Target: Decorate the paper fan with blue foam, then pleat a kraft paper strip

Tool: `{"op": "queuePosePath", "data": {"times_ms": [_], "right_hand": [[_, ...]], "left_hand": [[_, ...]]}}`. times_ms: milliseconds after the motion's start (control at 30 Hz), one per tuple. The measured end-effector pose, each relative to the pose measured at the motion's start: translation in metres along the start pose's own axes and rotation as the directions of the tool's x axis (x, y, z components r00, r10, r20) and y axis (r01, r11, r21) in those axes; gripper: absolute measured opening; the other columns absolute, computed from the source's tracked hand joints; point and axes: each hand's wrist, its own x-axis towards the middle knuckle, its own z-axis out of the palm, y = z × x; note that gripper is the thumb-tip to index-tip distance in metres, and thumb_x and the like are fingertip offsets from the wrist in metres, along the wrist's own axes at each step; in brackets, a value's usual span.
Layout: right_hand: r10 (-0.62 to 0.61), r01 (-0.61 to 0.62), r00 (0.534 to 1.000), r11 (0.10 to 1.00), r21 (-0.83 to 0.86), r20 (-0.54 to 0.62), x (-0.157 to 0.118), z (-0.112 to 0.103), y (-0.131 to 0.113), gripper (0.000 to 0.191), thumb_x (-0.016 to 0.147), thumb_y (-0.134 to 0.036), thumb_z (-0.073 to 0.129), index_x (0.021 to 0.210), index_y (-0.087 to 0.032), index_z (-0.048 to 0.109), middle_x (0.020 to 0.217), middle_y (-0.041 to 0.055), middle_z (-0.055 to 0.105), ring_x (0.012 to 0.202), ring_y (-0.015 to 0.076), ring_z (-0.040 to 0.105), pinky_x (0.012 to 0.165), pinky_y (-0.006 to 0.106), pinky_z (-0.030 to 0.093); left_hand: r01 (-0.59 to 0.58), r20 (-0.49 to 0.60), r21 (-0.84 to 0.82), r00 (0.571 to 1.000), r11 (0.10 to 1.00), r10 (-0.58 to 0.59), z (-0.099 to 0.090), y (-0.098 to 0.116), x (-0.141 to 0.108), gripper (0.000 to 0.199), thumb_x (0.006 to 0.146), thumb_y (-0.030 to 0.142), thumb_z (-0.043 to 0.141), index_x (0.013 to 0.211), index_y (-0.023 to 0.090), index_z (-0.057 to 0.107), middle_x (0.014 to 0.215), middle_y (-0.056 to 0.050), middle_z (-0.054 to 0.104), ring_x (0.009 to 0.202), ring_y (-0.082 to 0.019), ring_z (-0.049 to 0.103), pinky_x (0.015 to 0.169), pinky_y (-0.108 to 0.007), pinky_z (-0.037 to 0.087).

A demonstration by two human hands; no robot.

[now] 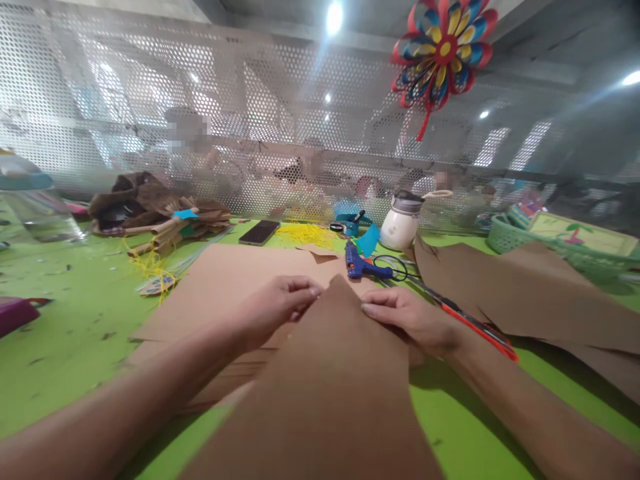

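A large sheet of brown kraft paper [345, 373] rises toward me, narrowing to a point at its far end. My left hand [285, 300] pinches its left edge near that tip. On the opposite edge, my right hand [400, 313] grips the paper between thumb and fingers. Under and behind it lies a stack of lighter brown paper sheets [225, 287]. Just past the tip rests a blue glue gun [363, 263]. Scissors with red-orange handles [480, 330] lie beside my right forearm, their blades toward the glue gun.
Brown paper sheets [540, 293] spread at right before a green basket [505, 233]. Along the back are a white bottle [400, 223], yellow shreds [307, 235] and a phone [259, 232]. Rolled brown paper pieces [173, 230] lie left, near a clear water container [45, 213]. A perforated screen [260, 120] stands behind.
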Motion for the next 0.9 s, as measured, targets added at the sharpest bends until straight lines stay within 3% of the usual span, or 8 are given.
{"op": "queuePosePath", "data": {"times_ms": [67, 133, 200, 333, 500, 733, 900], "right_hand": [[0.011, 0.004, 0.997, 0.980, -0.197, 0.075, 0.002, 0.000, -0.002, 0.030, 0.089, -0.038, 0.053, 0.101, -0.015, 0.068, 0.091, 0.0056, 0.069, 0.083, 0.0176, 0.062, 0.073, 0.028, 0.047], [-0.038, 0.086, 0.991, 0.914, -0.397, 0.128, 0.005, 0.003, -0.004, 0.028, 0.091, -0.034, 0.049, 0.098, -0.016, 0.070, 0.094, 0.0051, 0.069, 0.086, 0.0184, 0.060, 0.076, 0.029, 0.046], [-0.089, 0.155, 0.985, 0.836, -0.527, 0.148, 0.008, 0.008, -0.006, 0.028, 0.092, -0.031, 0.046, 0.094, -0.016, 0.069, 0.092, 0.0049, 0.070, 0.084, 0.0181, 0.059, 0.075, 0.028, 0.045], [-0.174, 0.199, 0.979, 0.718, -0.667, 0.105, 0.015, 0.020, -0.003, 0.025, 0.092, -0.026, 0.045, 0.087, -0.015, 0.068, 0.085, 0.0051, 0.069, 0.077, 0.0166, 0.059, 0.070, 0.027, 0.044], [-0.272, 0.136, 0.960, 0.664, -0.735, -0.068, 0.020, 0.024, 0.006, 0.018, 0.088, -0.026, 0.053, 0.083, -0.016, 0.068, 0.083, 0.0059, 0.068, 0.079, 0.0174, 0.059, 0.072, 0.028, 0.043], [-0.250, 0.110, 0.959, 0.754, -0.647, -0.129, 0.019, 0.020, 0.010, 0.011, 0.084, -0.019, 0.058, 0.083, -0.017, 0.068, 0.085, 0.0049, 0.067, 0.083, 0.0175, 0.059, 0.077, 0.029, 0.045], [-0.226, 0.087, 0.965, 0.754, -0.651, -0.133, 0.018, 0.019, 0.015, 0.011, 0.082, -0.019, 0.060, 0.076, -0.016, 0.068, 0.079, 0.0041, 0.064, 0.079, 0.0171, 0.059, 0.074, 0.029, 0.045]], "left_hand": [[0.005, -0.093, -0.058, 0.996, 0.998, -0.010, -0.007, -0.002, 0.004, 0.037, 0.088, 0.044, 0.042, 0.089, 0.012, 0.061, 0.079, -0.006, 0.064, 0.070, -0.014, 0.059, 0.064, -0.027, 0.046], [0.002, -0.121, -0.020, 0.993, 1.000, -0.005, -0.007, -0.003, 0.006, 0.038, 0.087, 0.045, 0.045, 0.089, 0.011, 0.062, 0.082, -0.007, 0.065, 0.074, -0.015, 0.059, 0.067, -0.027, 0.046], [-0.049, -0.075, 0.182, 0.995, 0.982, 0.063, -0.002, -0.002, 0.005, 0.034, 0.085, 0.042, 0.048, 0.091, 0.013, 0.066, 0.086, -0.007, 0.067, 0.078, -0.016, 0.059, 0.070, -0.028, 0.046], [-0.197, 0.056, 0.522, 0.979, 0.830, 0.197, 0.009, -0.005, 0.004, 0.025, 0.083, 0.030, 0.051, 0.094, 0.019, 0.070, 0.089, -0.004, 0.070, 0.081, -0.017, 0.060, 0.072, -0.025, 0.043], [-0.142, -0.006, 0.639, 0.982, 0.756, 0.189, 0.007, -0.012, 0.004, 0.024, 0.081, 0.026, 0.048, 0.085, 0.018, 0.071, 0.082, -0.004, 0.071, 0.073, -0.017, 0.061, 0.067, -0.025, 0.042], [-0.012, -0.038, 0.593, 0.998, 0.805, 0.043, 0.005, -0.012, 0.001, 0.023, 0.078, 0.024, 0.046, 0.079, 0.018, 0.068, 0.074, -0.003, 0.069, 0.067, -0.017, 0.059, 0.060, -0.024, 0.041], [-0.099, -0.008, 0.610, 0.991, 0.786, 0.131, 0.006, -0.019, 0.004, 0.019, 0.077, 0.023, 0.048, 0.079, 0.018, 0.067, 0.083, -0.004, 0.064, 0.074, -0.017, 0.057, 0.067, -0.025, 0.043]]}}
